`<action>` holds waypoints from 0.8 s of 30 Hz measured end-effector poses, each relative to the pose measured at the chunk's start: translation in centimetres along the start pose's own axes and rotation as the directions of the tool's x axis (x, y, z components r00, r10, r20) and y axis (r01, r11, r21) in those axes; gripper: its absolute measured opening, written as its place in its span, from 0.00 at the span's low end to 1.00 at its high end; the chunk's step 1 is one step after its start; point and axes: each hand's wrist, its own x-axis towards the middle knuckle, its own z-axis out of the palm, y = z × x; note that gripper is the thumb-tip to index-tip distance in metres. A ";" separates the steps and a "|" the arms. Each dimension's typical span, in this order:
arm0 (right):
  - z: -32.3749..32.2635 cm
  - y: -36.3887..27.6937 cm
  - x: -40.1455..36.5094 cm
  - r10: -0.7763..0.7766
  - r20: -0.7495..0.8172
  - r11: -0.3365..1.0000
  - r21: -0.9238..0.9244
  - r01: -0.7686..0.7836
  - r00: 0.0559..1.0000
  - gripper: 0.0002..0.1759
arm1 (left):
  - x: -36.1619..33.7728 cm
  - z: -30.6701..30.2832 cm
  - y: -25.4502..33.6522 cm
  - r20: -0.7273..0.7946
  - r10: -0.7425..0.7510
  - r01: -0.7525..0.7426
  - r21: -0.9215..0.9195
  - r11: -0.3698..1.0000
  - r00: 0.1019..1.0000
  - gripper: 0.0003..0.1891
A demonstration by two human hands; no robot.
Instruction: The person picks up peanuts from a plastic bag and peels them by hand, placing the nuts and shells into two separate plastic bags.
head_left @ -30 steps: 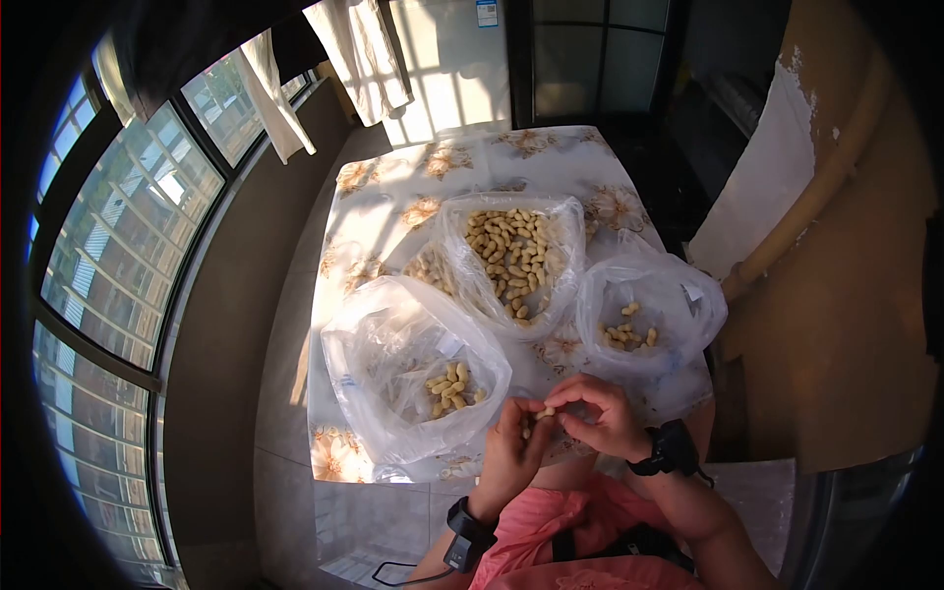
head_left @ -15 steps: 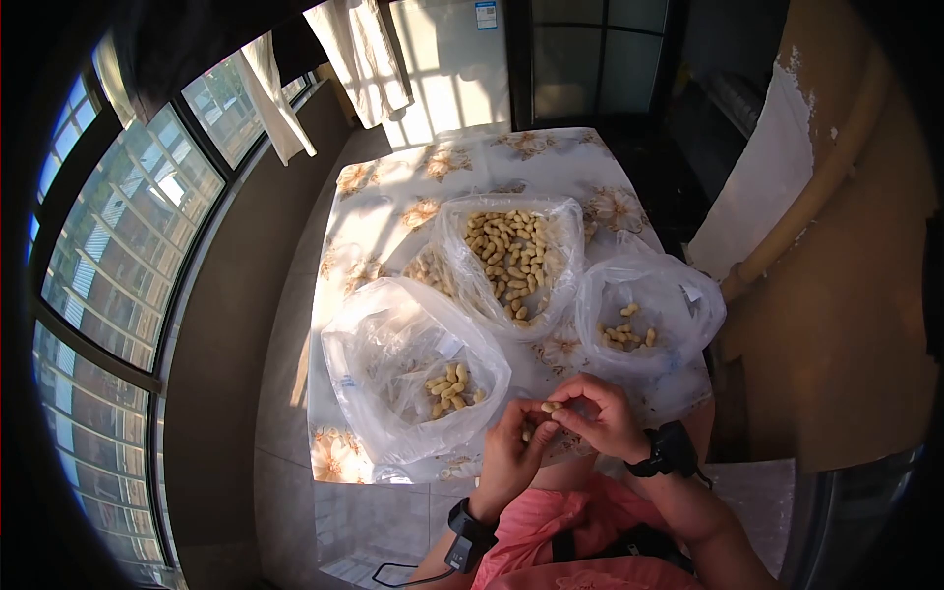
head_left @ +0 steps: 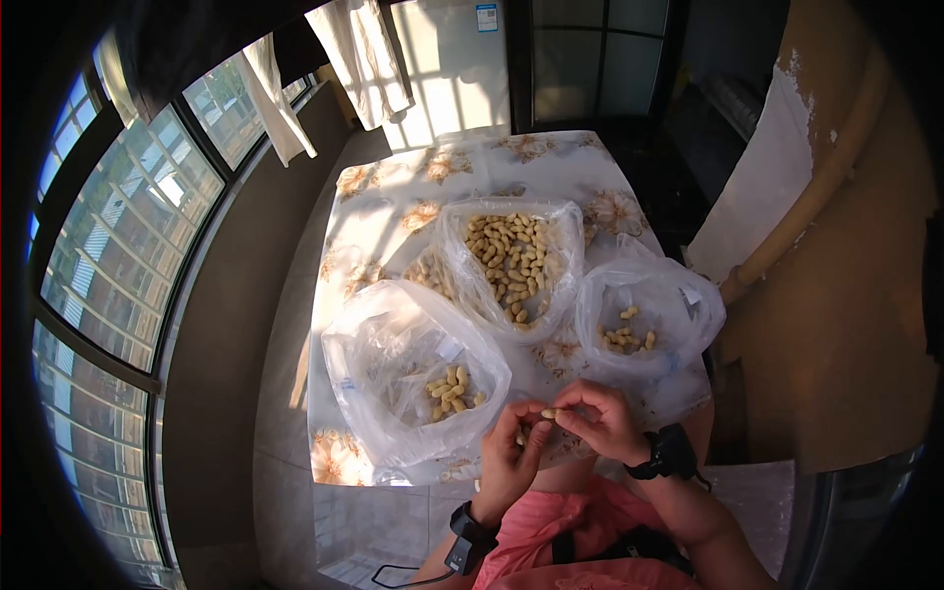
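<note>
My left hand (head_left: 515, 447) and my right hand (head_left: 596, 421) meet near the front edge of the table. A peanut (head_left: 550, 413) is pinched in my right hand's fingers, close to my left fingertips. Another peanut (head_left: 523, 433) is held in the curled fingers of my left hand. Left of my hands, an open plastic bag (head_left: 364, 393) has several peanuts (head_left: 450, 391) inside. The middle bag (head_left: 454, 236) holds a large heap of peanuts (head_left: 506, 251). Several more peanuts (head_left: 622, 339) lie in the right bag (head_left: 703, 315).
The bags stand on a table with a flowered cloth (head_left: 383, 211). Barred windows (head_left: 128, 236) line the left side, with white curtains (head_left: 359, 59) at the back. A brown panel with a pipe (head_left: 816, 211) is on the right.
My hands and the table appear slightly lower in view. My left fingertips have moved a little away from the peanut pinched in my right hand.
</note>
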 end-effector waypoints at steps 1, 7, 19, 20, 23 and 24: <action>0.0 -0.1 0.0 0.007 0.000 1.000 0.009 -0.007 1.000 0.08 | -0.1 0.0 -0.2 -0.001 -0.008 0.008 0.013 1.000 1.000 0.10; -0.1 0.2 -0.1 0.009 0.008 1.000 0.030 -0.010 1.000 0.07 | 0.0 0.1 -0.1 -0.002 -0.030 0.030 -0.004 1.000 1.000 0.09; -0.2 0.2 0.0 -0.011 0.013 0.999 0.052 0.011 1.000 0.09 | 0.1 0.1 -0.5 -0.005 -0.035 0.035 -0.033 0.999 0.999 0.08; -0.2 0.2 0.1 -0.013 0.014 0.999 0.046 0.012 1.000 0.09 | 0.1 0.1 -0.5 -0.007 -0.033 0.032 -0.044 0.999 0.999 0.08; -0.1 0.2 0.1 -0.018 0.009 0.998 0.060 0.017 1.000 0.09 | 0.1 0.0 -0.2 -0.009 -0.024 0.023 -0.016 1.000 1.000 0.08; -0.1 0.1 0.1 -0.018 0.008 0.998 0.060 0.017 1.000 0.09 | 0.1 0.0 -0.1 -0.009 -0.024 0.023 -0.016 1.000 1.000 0.08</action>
